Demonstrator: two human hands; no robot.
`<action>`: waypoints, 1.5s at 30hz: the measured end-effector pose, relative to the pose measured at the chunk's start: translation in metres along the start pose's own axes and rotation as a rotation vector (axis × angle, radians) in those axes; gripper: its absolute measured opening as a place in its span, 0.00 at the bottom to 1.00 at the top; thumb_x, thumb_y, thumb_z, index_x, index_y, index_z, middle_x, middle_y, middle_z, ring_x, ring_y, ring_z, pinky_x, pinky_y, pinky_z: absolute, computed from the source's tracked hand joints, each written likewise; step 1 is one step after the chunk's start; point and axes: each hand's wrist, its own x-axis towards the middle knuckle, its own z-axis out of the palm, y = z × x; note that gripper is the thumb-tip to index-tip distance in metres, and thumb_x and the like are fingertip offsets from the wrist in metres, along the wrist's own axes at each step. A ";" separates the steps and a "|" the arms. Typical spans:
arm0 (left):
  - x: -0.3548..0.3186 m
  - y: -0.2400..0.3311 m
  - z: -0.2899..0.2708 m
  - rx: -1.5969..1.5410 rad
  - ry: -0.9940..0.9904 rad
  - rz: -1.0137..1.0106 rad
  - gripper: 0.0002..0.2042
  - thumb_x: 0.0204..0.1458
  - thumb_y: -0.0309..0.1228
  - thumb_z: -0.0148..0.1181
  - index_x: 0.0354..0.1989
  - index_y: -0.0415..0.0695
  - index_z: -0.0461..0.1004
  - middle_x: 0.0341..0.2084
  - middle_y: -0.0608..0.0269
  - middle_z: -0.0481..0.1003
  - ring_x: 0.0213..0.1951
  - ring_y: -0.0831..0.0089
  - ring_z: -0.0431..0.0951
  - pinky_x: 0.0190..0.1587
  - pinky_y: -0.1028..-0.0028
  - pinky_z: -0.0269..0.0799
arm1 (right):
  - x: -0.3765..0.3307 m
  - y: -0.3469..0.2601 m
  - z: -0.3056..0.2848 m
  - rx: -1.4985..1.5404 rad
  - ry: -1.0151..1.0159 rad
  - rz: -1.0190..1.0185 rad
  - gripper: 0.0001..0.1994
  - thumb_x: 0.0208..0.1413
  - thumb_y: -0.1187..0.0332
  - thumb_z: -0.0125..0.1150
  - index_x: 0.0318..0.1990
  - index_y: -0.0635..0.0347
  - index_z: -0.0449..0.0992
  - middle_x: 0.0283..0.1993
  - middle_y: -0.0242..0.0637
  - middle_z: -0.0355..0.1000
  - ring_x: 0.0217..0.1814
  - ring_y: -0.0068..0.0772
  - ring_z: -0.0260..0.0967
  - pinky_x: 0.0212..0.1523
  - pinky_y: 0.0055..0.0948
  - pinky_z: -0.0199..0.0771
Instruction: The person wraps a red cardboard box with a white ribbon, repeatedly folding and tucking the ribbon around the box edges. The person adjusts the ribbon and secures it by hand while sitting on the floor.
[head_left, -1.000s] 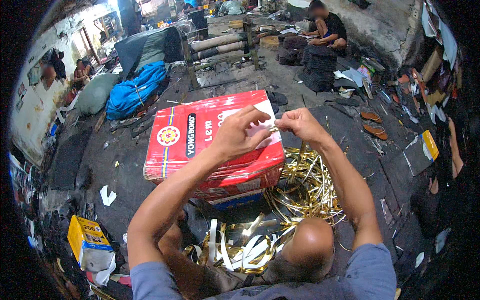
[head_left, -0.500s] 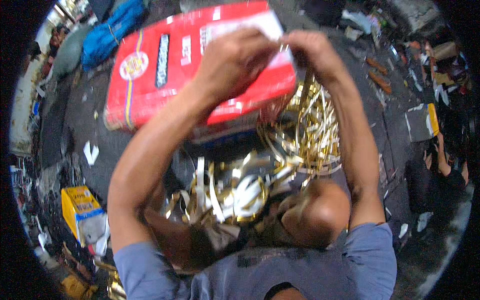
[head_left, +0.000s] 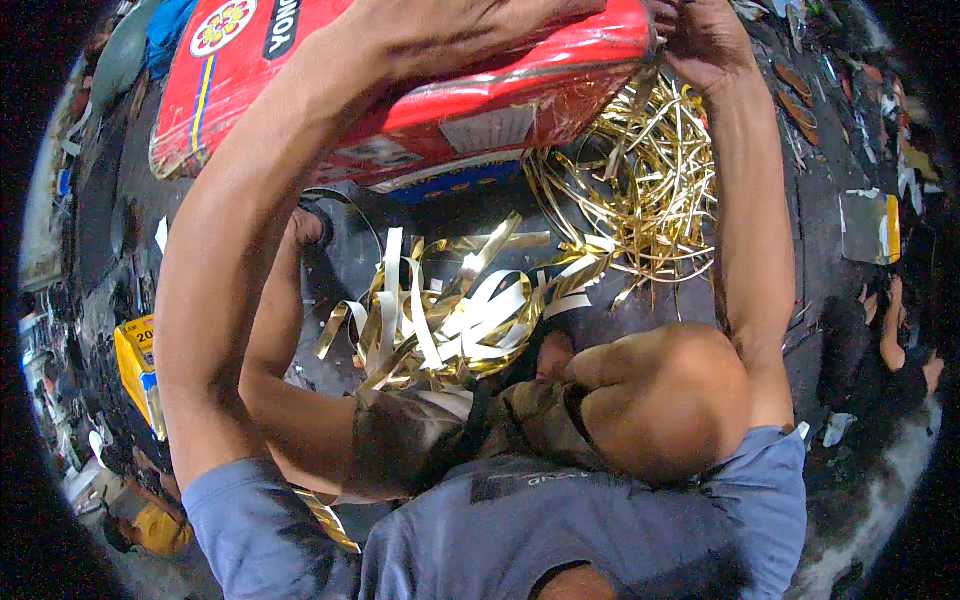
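Observation:
A red box [head_left: 430,130] wrapped in shiny clear film lies tilted at the top of the view. My left hand [head_left: 470,30] stretches across its upper face, fingers extended towards the right corner and partly cut off by the picture's edge. At that corner is my right hand [head_left: 712,45], its fingers curled beside the box edge; what they hold, if anything, is hidden. Below it, a tangle of thin gold strips [head_left: 655,190] spills over the dark floor. Wider gold and white strips [head_left: 470,310] lie curled in a heap between my legs.
A yellow box [head_left: 135,365] stands at the left, behind my left arm. Towards the right lie a flat grey and yellow piece [head_left: 870,228] and brown sandal-like pieces [head_left: 797,105]. A blue bundle [head_left: 165,35] sits at the upper left. Scraps litter both sides.
My hands, close together above the box before, have moved apart: the left over the upper face, the right to the right corner. The box and both hands appear higher in view.

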 end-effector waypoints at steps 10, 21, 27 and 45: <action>0.012 0.003 0.006 0.109 -0.171 -0.202 0.39 0.65 0.66 0.42 0.72 0.49 0.66 0.74 0.45 0.60 0.76 0.46 0.55 0.76 0.51 0.51 | -0.003 -0.012 -0.078 -1.660 0.996 -0.375 0.16 0.59 0.47 0.68 0.35 0.49 0.86 0.40 0.38 0.86 0.39 0.46 0.82 0.40 0.43 0.74; -0.074 0.150 0.005 0.029 0.101 -0.194 0.26 0.48 0.31 0.70 0.59 0.46 0.76 0.51 0.55 0.76 0.49 0.55 0.79 0.48 0.62 0.78 | -0.124 0.400 0.015 -1.062 -0.129 -0.249 0.14 0.58 0.64 0.67 0.48 0.61 0.81 0.35 0.45 0.79 0.38 0.43 0.76 0.42 0.43 0.75; -0.251 0.223 0.068 -0.525 -0.357 -1.248 0.36 0.57 0.39 0.69 0.73 0.43 0.62 0.63 0.44 0.71 0.65 0.46 0.71 0.67 0.57 0.66 | -0.091 0.400 0.066 -0.412 -0.477 0.411 0.11 0.56 0.68 0.62 0.44 0.61 0.81 0.30 0.39 0.76 0.30 0.35 0.70 0.33 0.39 0.70; -0.123 0.057 -0.234 -0.519 -0.124 -1.147 0.07 0.55 0.33 0.67 0.32 0.43 0.80 0.22 0.77 0.74 0.22 0.88 0.64 0.25 0.80 0.53 | -0.109 -0.058 0.075 -0.730 -0.349 -0.340 0.13 0.63 0.61 0.68 0.44 0.64 0.83 0.36 0.28 0.80 0.38 0.18 0.72 0.41 0.26 0.73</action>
